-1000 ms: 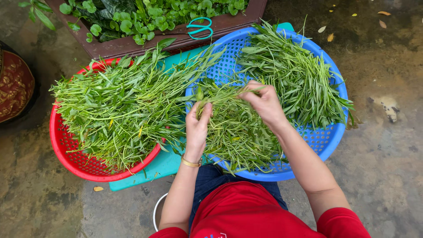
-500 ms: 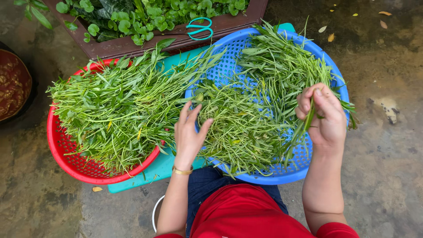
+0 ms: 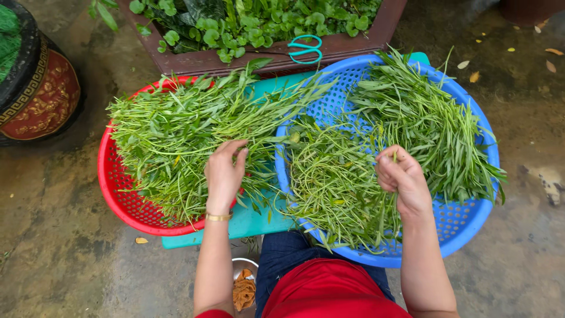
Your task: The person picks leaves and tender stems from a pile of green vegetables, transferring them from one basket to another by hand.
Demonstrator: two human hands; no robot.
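Greens [image 3: 176,135] in the red basket [image 3: 115,188] are being picked by the open-fingered left hand [image 3: 223,174], while the right hand [image 3: 403,179] is pinching a stem [image 3: 395,154] over the blue basket [image 3: 465,224] at frame right.

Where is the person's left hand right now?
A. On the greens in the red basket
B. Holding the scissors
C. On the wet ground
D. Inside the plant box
A: the left hand rests on the pile of green stems in the red basket, far from the teal scissors lying up on the planter's edge.
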